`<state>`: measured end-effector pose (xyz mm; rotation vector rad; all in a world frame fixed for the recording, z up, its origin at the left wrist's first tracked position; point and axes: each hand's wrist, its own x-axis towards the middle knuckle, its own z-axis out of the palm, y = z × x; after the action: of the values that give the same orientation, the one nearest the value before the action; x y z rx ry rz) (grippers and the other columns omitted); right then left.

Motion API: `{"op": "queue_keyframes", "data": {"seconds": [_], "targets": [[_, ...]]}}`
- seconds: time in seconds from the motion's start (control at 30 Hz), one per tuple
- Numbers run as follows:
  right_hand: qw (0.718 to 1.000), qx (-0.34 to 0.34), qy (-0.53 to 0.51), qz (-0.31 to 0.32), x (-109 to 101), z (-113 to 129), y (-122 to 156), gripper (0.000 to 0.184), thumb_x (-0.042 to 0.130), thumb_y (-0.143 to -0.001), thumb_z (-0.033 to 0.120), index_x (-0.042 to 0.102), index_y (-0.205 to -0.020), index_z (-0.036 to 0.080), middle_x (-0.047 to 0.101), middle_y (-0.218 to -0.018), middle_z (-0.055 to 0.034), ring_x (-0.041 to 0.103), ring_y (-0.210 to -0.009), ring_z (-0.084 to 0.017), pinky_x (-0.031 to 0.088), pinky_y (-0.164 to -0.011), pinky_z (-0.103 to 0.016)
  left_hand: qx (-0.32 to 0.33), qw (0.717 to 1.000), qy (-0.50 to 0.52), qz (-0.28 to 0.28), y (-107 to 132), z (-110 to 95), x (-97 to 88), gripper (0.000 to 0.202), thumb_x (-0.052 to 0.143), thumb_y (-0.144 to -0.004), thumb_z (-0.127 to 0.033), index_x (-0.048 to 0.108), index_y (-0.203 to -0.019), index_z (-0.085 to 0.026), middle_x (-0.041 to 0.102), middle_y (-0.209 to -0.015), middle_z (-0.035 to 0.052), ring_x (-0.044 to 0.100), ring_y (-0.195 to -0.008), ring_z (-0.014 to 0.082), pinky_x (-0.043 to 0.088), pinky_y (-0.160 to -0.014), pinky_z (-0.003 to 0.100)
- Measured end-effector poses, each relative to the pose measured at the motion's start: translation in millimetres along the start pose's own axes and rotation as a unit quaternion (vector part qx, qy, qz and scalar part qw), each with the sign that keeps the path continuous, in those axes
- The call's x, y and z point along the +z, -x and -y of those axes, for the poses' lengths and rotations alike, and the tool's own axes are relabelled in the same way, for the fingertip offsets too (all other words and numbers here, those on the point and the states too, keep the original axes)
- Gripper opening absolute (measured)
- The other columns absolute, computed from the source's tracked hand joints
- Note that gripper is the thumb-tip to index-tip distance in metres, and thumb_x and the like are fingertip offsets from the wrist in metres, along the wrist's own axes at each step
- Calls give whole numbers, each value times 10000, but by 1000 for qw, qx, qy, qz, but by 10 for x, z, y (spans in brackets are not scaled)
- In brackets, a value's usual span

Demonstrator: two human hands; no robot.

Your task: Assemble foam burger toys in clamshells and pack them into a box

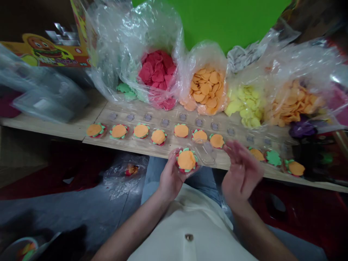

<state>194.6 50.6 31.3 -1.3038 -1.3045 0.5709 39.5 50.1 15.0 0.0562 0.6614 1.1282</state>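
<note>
My left hand (174, 174) is closed around a clear plastic clamshell case whose lid (207, 152) hangs open to the right. Inside the case sits a toy burger (187, 160) with an orange top, green frilly edge and red layer. My right hand (241, 168), smeared by motion, is raised to the right of the case, fingers stretched and apart from it. Just beyond my hands, a row of similar toy burgers (140, 130) lies in open clear cases along the table edge. On the right, one case shows a green frilly piece (273, 158) on top.
Clear bags of red pieces (157, 70), orange discs (206, 87), yellow pieces (251, 105) and more orange pieces (295, 103) stand along the back of the wooden table (92, 105). At the left are a printed burger box (51, 50) and stacked clear cases (51, 98).
</note>
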Motion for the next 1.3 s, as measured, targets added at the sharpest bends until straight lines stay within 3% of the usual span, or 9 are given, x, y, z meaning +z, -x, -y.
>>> {"op": "queue_keyframes", "data": {"seconds": [0.07,0.17,0.37,0.5,0.67,0.8,0.97,1.13,1.3], "targets": [[984,145,-103,2,67,-78,-127,274,380,-879,382,440,-1126,280,554,-1139,-53,561,-1039,-206,435,-896,-474,-21,999,-10,23,5,-2,6,246,517,-816,-333,505,-1048,-249,514,-1170,34,528,-1037,227,461,-850,476],[950,254,-115,139,226,-156,-164,272,410,-868,405,502,-1057,232,604,-1050,-62,568,-1019,-192,454,-884,-407,-25,998,-39,32,-1,33,20,280,454,-846,-417,493,-1061,-242,514,-1163,41,533,-1020,207,476,-833,415],[981,82,64,163,392,-110,127,368,404,-877,305,382,-1235,222,472,-1235,-94,448,-1140,-185,368,-967,-391,5,989,-147,6,13,81,-18,338,566,-795,-374,444,-1089,-260,538,-1075,16,559,-888,131,470,-735,240],[962,71,123,232,234,-86,122,332,526,-807,310,458,-1115,206,514,-1068,-79,502,-955,-186,437,-812,-340,41,975,-218,-31,103,20,-143,230,530,-814,-372,466,-979,-225,553,-967,4,545,-830,122,456,-703,231],[860,138,113,478,-39,-71,88,167,530,-807,352,477,-854,200,514,-781,9,469,-688,-120,398,-605,-238,-43,935,-352,28,333,-12,-377,185,552,-802,-319,542,-937,-193,582,-996,37,533,-899,153,431,-770,267],[780,86,138,604,-56,22,105,155,419,-861,308,462,-771,188,504,-731,8,430,-622,-102,331,-556,-222,-22,920,-388,44,453,37,-515,115,617,-751,-255,595,-848,-198,609,-902,33,544,-915,170,408,-818,289],[744,4,218,632,4,96,123,103,405,-826,216,485,-775,178,519,-707,-21,447,-627,-129,316,-568,-246,68,864,-498,24,459,24,-535,87,678,-684,-217,696,-768,-204,621,-823,62,553,-821,184,413,-735,277],[731,-25,211,648,-45,33,192,151,383,-846,229,518,-808,173,545,-744,-40,471,-664,-143,339,-605,-262,66,852,-516,54,441,58,-522,84,651,-710,-214,710,-768,-230,655,-798,54,573,-776,175,417,-734,280],[751,15,175,637,-50,-77,253,178,361,-870,259,487,-774,179,522,-732,-22,450,-656,-129,333,-604,-248,30,862,-504,36,397,128,-556,74,655,-706,-241,697,-749,-198,658,-803,50,573,-770,160,418,-742,260]]}}
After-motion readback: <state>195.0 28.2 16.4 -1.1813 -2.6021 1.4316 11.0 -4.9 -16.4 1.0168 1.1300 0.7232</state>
